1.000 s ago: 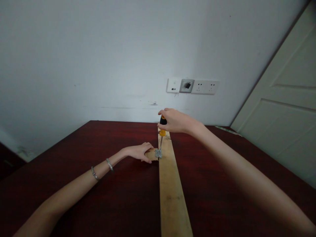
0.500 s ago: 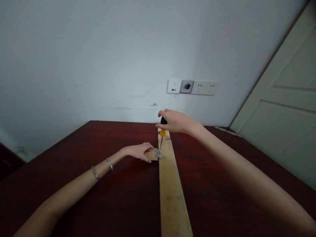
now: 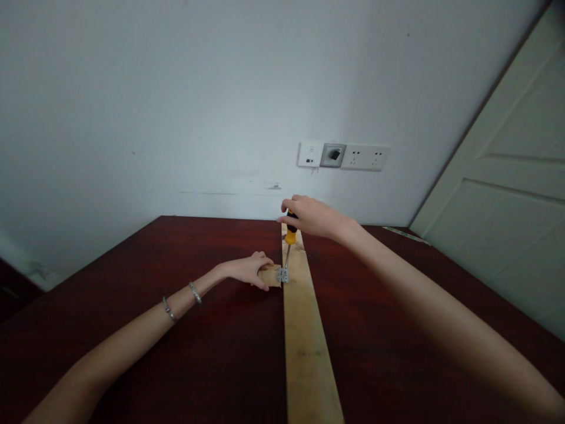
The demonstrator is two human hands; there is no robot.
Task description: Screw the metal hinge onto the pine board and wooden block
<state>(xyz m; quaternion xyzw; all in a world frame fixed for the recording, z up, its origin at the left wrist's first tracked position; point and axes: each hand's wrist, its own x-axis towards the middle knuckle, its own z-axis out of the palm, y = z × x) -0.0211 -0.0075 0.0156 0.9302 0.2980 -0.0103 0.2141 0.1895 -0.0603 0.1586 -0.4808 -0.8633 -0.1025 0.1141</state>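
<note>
A long pale wooden plank (image 3: 304, 335) lies lengthwise on the dark red table (image 3: 176, 330). A small wooden block (image 3: 270, 275) sits against its left edge, and a small metal hinge (image 3: 282, 274) spans the joint between them. My left hand (image 3: 247, 271) is closed over the block and presses it down. My right hand (image 3: 309, 217) grips the black and yellow handle of a screwdriver (image 3: 289, 241). The screwdriver stands nearly upright with its tip on the hinge.
A white wall stands behind the table, with a row of sockets and switches (image 3: 343, 156) above the far edge. A pale panelled door (image 3: 512, 200) is at the right. Two bracelets (image 3: 180, 300) are on my left wrist.
My right hand has shifted its fingers slightly round the screwdriver handle. The left hand, block and plank have stayed in place.
</note>
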